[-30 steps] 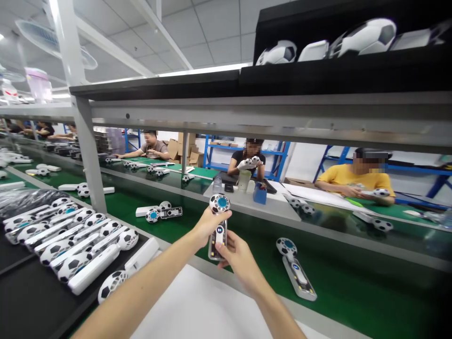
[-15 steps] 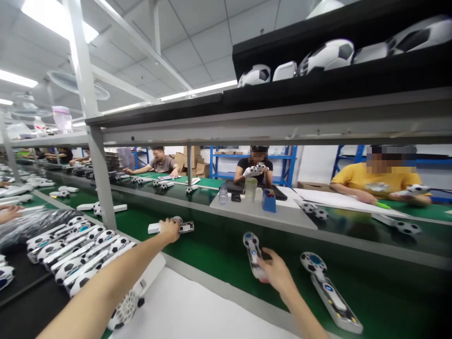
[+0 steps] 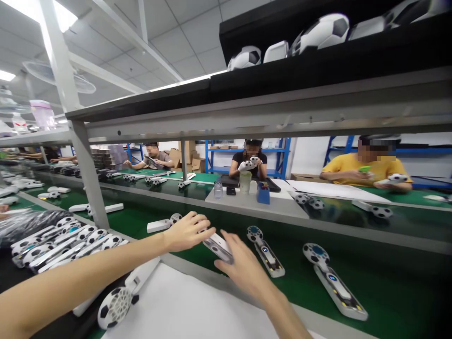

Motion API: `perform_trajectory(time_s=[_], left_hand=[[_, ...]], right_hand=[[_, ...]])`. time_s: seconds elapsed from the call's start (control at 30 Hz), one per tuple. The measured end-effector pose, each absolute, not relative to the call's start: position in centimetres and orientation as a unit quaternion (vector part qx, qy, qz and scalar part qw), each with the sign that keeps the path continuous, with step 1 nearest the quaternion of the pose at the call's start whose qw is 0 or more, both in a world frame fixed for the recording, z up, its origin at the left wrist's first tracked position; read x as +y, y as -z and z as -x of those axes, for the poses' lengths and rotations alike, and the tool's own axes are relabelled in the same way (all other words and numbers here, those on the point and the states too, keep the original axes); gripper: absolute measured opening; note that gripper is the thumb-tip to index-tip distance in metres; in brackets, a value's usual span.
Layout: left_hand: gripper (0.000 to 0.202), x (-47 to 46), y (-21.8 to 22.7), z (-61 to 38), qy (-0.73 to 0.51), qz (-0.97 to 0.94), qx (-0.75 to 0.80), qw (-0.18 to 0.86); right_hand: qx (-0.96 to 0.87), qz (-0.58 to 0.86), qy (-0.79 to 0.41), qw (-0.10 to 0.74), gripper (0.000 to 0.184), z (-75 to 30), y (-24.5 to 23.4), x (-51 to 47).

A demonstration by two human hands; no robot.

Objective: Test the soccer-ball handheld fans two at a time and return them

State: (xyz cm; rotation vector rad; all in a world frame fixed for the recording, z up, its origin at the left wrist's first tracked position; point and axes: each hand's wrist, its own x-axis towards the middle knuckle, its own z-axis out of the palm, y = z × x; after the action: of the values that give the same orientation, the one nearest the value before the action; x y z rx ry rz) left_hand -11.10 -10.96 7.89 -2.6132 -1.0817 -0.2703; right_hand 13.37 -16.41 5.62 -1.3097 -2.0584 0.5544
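My left hand [image 3: 189,230] has its fingers over the ball-patterned head of a white handheld fan, holding it above the green conveyor belt. The fan's white handle [image 3: 219,246] points right and toward me. My right hand [image 3: 242,263] is at the handle's end, thumb and fingers apart on either side; whether it touches is unclear. Just behind my left hand lies another fan [image 3: 158,226] with its handle to the left. To the right, two fans with lit displays rest on the belt, a nearer one [image 3: 335,282] and a farther one [image 3: 266,254].
White paper [image 3: 183,301] covers the bench before me, with a fan [image 3: 116,308] showing its grille at the left. Several fans [image 3: 70,240] lie in rows farther left. A shelf beam [image 3: 247,117] crosses overhead, a post [image 3: 88,174] stands left. Co-workers sit opposite.
My left hand has moved right, carrying a fan from the belt. My right hand has let go of the lit fan, now lying on the belt, and moved left toward the held one.
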Motion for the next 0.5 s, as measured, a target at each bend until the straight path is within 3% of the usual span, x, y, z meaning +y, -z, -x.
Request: perform_trajectory(time_s=[0.07,0.17,0.33,0.5], left_hand=[[0.058,-10.7,-8.6,10.2,0.132,0.893,-0.402,0.155],[0.069,-8.7,-8.5,11.3,0.161,0.829,-0.515,0.149],[0.043,-6.4,-4.9,17.2,0.100,0.700,-0.705,0.058],[0.037,-6.1,-2.3,19.2,0.111,0.632,-0.767,-0.025]], right_hand=[[-0.777,0.482,-0.229,0.334,0.042,-12.8,-5.8,-17.2],[-0.742,0.483,-0.244,0.396,0.039,-13.5,-6.6,-17.6],[-0.645,0.439,-0.370,0.505,0.039,-14.5,-9.1,-18.0],[-0.521,0.358,-0.527,0.569,0.031,-15.1,-11.7,-19.4]])
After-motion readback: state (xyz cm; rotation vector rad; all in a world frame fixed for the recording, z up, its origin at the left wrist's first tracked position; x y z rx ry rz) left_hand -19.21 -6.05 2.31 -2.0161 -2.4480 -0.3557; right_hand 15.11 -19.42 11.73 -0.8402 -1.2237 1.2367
